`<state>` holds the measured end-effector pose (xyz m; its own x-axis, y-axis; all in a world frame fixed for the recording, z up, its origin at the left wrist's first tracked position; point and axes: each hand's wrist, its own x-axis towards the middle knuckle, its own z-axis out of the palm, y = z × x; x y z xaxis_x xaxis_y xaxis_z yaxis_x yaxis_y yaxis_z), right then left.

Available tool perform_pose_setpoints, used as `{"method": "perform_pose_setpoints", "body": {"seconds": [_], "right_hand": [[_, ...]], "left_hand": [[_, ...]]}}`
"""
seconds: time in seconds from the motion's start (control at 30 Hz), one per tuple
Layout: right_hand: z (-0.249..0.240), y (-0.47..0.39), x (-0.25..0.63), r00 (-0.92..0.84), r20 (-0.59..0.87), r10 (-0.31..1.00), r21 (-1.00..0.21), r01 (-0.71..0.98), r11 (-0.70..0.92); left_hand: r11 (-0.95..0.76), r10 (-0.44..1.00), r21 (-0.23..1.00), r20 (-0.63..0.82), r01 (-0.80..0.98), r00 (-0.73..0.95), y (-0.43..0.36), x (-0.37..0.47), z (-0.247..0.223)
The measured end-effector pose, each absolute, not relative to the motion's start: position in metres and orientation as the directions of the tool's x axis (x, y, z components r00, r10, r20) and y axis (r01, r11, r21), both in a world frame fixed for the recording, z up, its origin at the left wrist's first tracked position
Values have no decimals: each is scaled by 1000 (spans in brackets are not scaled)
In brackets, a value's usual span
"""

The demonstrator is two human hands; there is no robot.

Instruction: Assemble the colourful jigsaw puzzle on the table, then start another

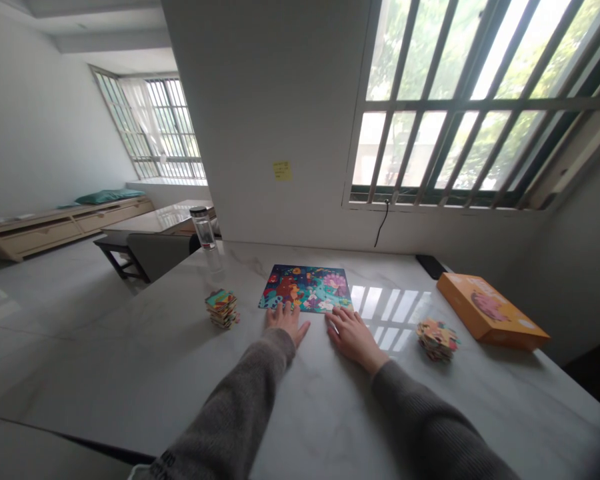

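Note:
A colourful puzzle picture [307, 287] with animals on a dark blue ground lies flat on the white marbled table [305, 413]. My left hand [286, 321] rests palm down at its near left edge, fingers spread and fingertips touching that edge. At the near right corner lies my right hand [351, 333], also palm down with the fingers apart. Neither hand holds anything. A stack of puzzle pieces [222, 308] stands left of my left hand, and another stack of pieces [437, 340] is to the right of my right hand.
An orange box [490, 310] lies at the right, with a black phone [431, 267] behind it. A clear bottle with a black lid [203, 229] stands at the back left corner. Beyond the table's far edge is a wall with a yellow note [282, 171] and a barred window.

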<state>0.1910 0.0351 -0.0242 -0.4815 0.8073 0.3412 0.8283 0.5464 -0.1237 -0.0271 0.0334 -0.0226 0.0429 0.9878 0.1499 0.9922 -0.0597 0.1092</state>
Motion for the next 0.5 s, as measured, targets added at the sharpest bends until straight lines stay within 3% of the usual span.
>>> {"method": "perform_pose_setpoints", "body": {"seconds": [0.23,0.5], "right_hand": [[-25,65,179,-405,210,890,-161,884,440],[-23,113,161,-382,219,898,-174,890,421]], "left_hand": [[-40,978,105,208,994,18,73,-38,-29],[-6,962,140,271,990,-33,119,-56,-27]]}}
